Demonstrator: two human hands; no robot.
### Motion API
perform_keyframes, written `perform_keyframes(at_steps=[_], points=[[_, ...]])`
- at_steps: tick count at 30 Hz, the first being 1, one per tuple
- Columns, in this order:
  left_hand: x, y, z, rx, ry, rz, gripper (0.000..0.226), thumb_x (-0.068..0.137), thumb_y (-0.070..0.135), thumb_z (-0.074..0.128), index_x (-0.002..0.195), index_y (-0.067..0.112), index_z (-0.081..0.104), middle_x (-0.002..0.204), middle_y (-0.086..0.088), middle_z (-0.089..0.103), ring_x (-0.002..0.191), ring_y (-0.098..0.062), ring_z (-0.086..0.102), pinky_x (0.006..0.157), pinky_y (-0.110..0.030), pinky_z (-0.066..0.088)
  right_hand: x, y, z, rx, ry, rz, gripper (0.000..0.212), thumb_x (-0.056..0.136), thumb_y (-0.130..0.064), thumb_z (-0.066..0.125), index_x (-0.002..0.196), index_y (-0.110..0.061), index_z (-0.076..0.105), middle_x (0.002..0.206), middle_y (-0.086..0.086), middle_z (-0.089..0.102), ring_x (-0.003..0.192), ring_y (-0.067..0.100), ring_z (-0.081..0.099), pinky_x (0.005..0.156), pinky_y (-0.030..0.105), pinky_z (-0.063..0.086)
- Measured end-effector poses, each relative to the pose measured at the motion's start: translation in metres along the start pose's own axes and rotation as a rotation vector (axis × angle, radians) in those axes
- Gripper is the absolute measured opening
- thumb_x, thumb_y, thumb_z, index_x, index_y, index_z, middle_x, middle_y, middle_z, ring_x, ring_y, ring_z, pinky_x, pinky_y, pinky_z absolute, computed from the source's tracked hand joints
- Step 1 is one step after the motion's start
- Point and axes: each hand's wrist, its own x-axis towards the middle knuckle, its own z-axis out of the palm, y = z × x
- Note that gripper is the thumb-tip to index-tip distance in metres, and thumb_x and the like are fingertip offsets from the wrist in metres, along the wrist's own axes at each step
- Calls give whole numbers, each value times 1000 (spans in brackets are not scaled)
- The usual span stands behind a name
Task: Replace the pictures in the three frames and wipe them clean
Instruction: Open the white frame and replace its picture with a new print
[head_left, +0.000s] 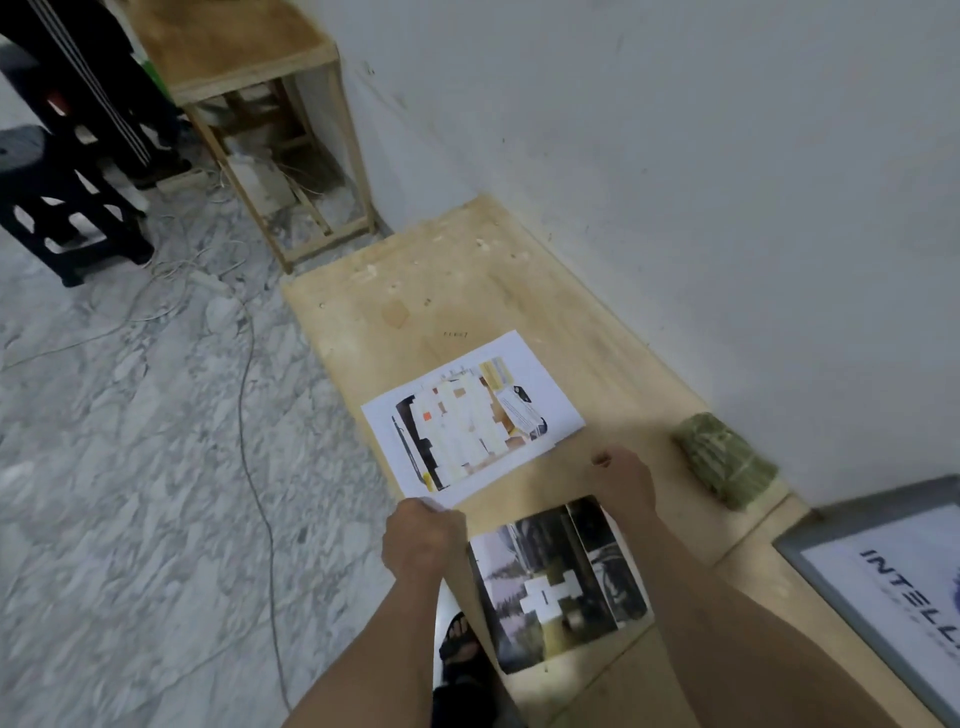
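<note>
A white sheet with a printed picture (470, 418) lies on the wooden table (447, 291). My left hand (423, 538) pinches its near corner. My right hand (623, 480) hovers with curled fingers just past the sheet's near right edge; what it holds, if anything, is hidden. Between my forearms lies a darker printed picture (558, 582), landscape-like with a white cross shape. A grey picture frame (883, 587) with a white print inside sits at the right edge. A folded green cloth (724, 460) rests against the wall.
A white wall (675, 156) runs along the table's far side. A taller wooden stand (260, 104) is beyond the table. Cables (249, 364) trail over the marble floor at left. A black stool (62, 208) and a person's legs are at top left. My sandalled foot (462, 644) shows below.
</note>
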Motion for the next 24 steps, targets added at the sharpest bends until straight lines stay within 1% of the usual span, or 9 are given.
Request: perform_keyframes(at_steps=[1, 3, 5, 9, 12, 14, 17, 21, 24], points=[[-12, -5, 4, 7, -18, -25, 27, 95, 19, 51, 70, 14, 59, 72, -2, 58, 65, -22, 58, 64, -28, 48, -9, 16, -5, -35, -10, 20, 5, 82, -13, 54, 82, -15, 58, 93, 7, 62, 83, 26, 55, 68, 30, 38], [-32, -17, 16, 28, -33, -32, 26, 96, 21, 46, 78, 8, 59, 92, -9, 66, 85, -30, 65, 73, -32, 51, -27, 45, -14, -110, -26, 36, 9, 82, -11, 52, 74, -14, 51, 84, 7, 58, 75, 25, 51, 64, 31, 38], [-46, -29, 28, 15, -31, -23, 23, 96, 21, 45, 87, 7, 60, 107, -12, 64, 99, -34, 64, 79, -34, 48, -41, 66, -16, -211, -40, 19, 6, 84, -15, 51, 79, -12, 52, 84, 7, 57, 79, 27, 54, 68, 31, 42], [-72, -58, 48, 13, -24, -55, 30, 99, 24, 43, 116, 4, 59, 119, -15, 61, 106, -34, 62, 85, -35, 48, -68, 94, -6, -192, -124, 59, 11, 82, -19, 55, 84, -10, 49, 84, 6, 55, 81, 26, 54, 66, 30, 40], [-85, -74, 52, -50, -81, -77, 18, 94, 17, 55, 100, 2, 62, 105, -18, 68, 84, -31, 61, 73, -33, 49, -85, 104, 4, 3, -135, 134, 16, 85, -20, 51, 94, -7, 53, 92, 9, 60, 89, 28, 58, 70, 31, 40], [-91, -83, 50, -104, -92, -66, 7, 89, 10, 63, 83, 6, 63, 91, -12, 68, 74, -28, 58, 67, -31, 48, -96, 107, 6, 130, -139, 161, 12, 83, -19, 54, 85, -8, 58, 85, 8, 63, 85, 27, 59, 67, 30, 41], [-96, -96, 45, -203, -97, -50, 11, 90, 7, 61, 84, 6, 71, 86, -11, 70, 80, -32, 66, 69, -34, 53, -112, 112, 0, 225, -158, 153, 17, 75, -9, 59, 58, -10, 55, 63, 9, 56, 66, 24, 54, 60, 29, 39], [-100, -107, 36, -360, -159, -77, 21, 89, 5, 63, 72, 10, 74, 87, -15, 75, 89, -39, 70, 83, -47, 58, -134, 123, -22, 314, -147, 106, 19, 75, -7, 62, 57, -9, 56, 60, 11, 55, 64, 22, 51, 63, 30, 38], [-111, -102, 34, -403, -228, -35, 14, 89, 2, 64, 79, 4, 74, 89, -18, 75, 90, -41, 71, 78, -45, 55, -150, 144, -39, 409, -168, 156, 15, 84, -10, 64, 70, -13, 60, 74, 7, 59, 74, 21, 54, 71, 29, 44]])
